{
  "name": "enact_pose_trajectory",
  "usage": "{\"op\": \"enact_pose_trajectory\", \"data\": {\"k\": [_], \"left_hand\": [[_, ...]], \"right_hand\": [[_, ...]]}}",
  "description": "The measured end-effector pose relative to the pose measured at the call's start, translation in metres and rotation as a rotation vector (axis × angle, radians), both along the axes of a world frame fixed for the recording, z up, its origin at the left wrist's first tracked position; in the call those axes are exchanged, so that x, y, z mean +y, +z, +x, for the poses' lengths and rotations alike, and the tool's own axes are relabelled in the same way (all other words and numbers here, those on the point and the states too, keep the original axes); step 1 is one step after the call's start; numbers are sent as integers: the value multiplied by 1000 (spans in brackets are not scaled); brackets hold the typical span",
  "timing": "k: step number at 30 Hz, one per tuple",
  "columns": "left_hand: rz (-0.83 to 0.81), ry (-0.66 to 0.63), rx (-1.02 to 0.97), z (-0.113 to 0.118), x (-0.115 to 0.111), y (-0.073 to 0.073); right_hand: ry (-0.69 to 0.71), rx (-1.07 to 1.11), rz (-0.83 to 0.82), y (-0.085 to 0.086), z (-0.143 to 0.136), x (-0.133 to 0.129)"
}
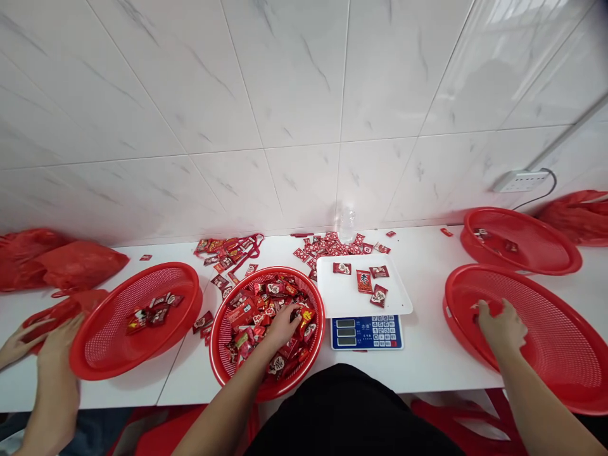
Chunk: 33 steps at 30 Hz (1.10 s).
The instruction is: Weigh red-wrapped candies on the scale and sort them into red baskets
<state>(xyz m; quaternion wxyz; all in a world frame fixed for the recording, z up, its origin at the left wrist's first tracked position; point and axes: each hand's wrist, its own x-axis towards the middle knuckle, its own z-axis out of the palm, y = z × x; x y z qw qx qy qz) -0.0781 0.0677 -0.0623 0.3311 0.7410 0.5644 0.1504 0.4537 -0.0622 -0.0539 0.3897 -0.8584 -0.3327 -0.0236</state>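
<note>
Wrapped candies in red packets fill a round red basket (216, 354) in front of me. My left hand (284, 326) reaches into it, its fingers bent down among the packets; what they grip, if anything, is hidden. At the right, my right hand (503, 326) is inside a large red oval basket (570, 316), fingers curled together near something small I cannot make out. Between the baskets, a digital scale (367, 333) carries a white tray (349, 297) with several red packets (364, 281) on it.
Loose packets (332, 244) and a clear bottle (348, 221) stand by the wall. Another oval basket (565, 253) is at the back right. At the left, another person's hands (59, 335) touch a red bag beside an oval basket (102, 351) holding packets.
</note>
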Motion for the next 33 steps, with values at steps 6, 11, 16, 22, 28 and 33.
{"op": "enact_pose_trajectory", "data": {"k": [6,11,16,22,28,33], "left_hand": [[11,11,5,5,-3,9],[26,31,6,-1,-9,17],[18,112,-3,-16,-16,21],[38,138,-10,-22,-19,27],[39,153,-24,-21,-21,26],[26,122,-43,-13,-23,25]], "right_hand": [[391,-143,-59,-10,-94,64],[600,-119,-297,-29,-172,113],[612,-124,-378,-31,-203,148],[738,-244,-532,-16,-240,180],[845,-337,-462,-16,-252,182],[892,-317,-439,-14,-241,173]]}}
